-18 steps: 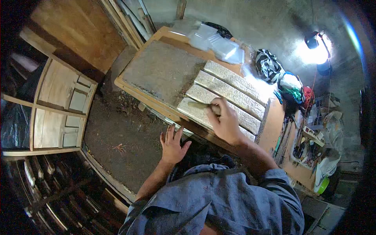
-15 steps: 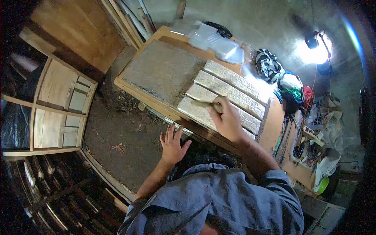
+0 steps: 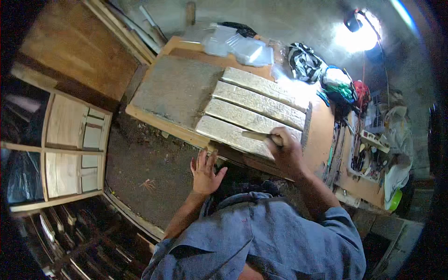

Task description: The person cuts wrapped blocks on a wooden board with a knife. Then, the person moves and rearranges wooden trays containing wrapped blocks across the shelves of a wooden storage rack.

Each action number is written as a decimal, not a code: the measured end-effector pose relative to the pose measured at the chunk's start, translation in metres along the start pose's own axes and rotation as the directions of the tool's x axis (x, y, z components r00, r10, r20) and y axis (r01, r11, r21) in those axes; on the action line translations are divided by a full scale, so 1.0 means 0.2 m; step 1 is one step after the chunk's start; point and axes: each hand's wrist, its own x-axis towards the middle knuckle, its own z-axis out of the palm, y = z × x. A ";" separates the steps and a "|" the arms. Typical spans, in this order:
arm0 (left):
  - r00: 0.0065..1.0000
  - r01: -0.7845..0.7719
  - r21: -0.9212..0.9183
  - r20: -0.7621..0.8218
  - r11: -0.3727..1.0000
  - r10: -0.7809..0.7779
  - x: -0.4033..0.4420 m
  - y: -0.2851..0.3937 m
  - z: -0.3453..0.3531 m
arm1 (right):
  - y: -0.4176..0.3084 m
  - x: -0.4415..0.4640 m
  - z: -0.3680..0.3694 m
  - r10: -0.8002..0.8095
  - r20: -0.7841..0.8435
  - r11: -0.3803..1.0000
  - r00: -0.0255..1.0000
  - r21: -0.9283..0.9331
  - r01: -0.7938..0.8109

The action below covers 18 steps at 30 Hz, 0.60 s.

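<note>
Several pale, rough-surfaced strips (image 3: 233, 135) lie side by side on a grey board (image 3: 177, 88) on the wooden table (image 3: 322, 135). My right hand (image 3: 285, 148) is closed around the handle of a flat-bladed tool (image 3: 254, 135), whose blade points left over the strip nearest me. Whether the blade touches the strip cannot be made out. My left hand (image 3: 206, 173) is spread with its fingertips at the table's near edge, and holds nothing.
Clear plastic sheets (image 3: 240, 46) lie at the table's back edge. Bags (image 3: 305, 63) and a bright lamp (image 3: 357, 32) are at the back right. A tray of tools (image 3: 368, 161) stands right. Wooden frames (image 3: 67, 154) are at the left.
The view has shifted, so the table sits further left and turned slightly. My right hand with the tool has moved right along the near strip. My left hand remains spread.
</note>
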 end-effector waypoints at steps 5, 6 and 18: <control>0.998 0.053 0.018 0.044 0.998 -0.053 -0.01 0.08 0.01 | 0.15 -0.13 -0.09 -0.098 -0.117 0.992 0.988 0.068 0.106; 0.998 0.041 0.020 0.053 0.999 -0.042 -0.01 0.10 0.01 | 0.13 -0.16 -0.13 0.018 -0.111 0.996 0.994 0.093 -0.008; 0.992 0.059 -0.016 0.116 0.998 -0.057 -0.02 0.25 0.10 | 0.19 -0.36 -0.37 0.233 -0.068 0.967 0.970 0.120 -0.224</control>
